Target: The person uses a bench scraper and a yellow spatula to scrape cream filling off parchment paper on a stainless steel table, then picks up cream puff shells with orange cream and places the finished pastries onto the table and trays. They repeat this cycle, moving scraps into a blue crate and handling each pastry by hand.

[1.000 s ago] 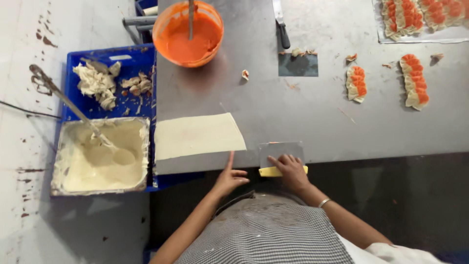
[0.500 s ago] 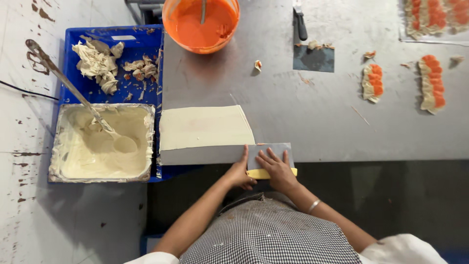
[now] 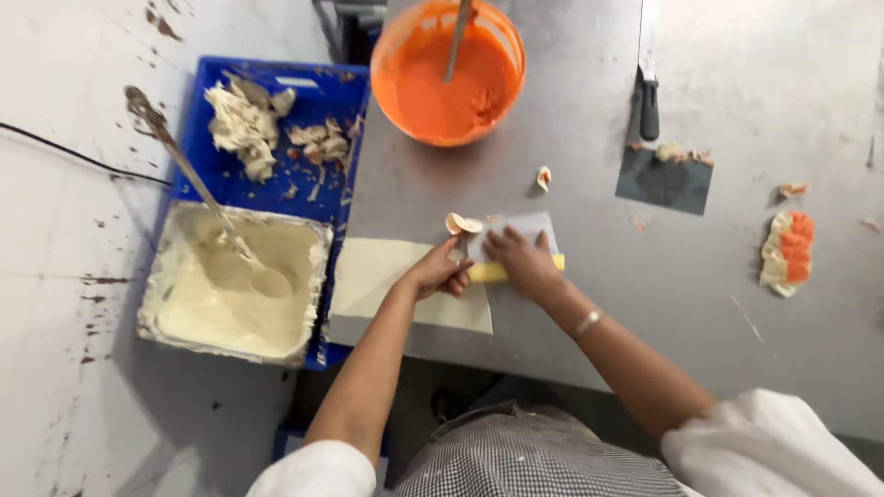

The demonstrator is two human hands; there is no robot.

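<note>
Head view: right hand (image 3: 520, 262) fingers flat, pressing the yellow-handled scraper (image 3: 516, 248) down; left hand (image 3: 440, 271) fingers curled, pinning the dough sheet (image 3: 387, 276) edge steady on the steel table (image 3: 589, 304).

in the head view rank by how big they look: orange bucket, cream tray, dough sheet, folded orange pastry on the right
1. cream tray, largest
2. orange bucket
3. dough sheet, partly hidden by the left hand, so its rank against the bucket is unsure
4. folded orange pastry, smallest

No packages, labels, signs or screens anywhere in view
</note>
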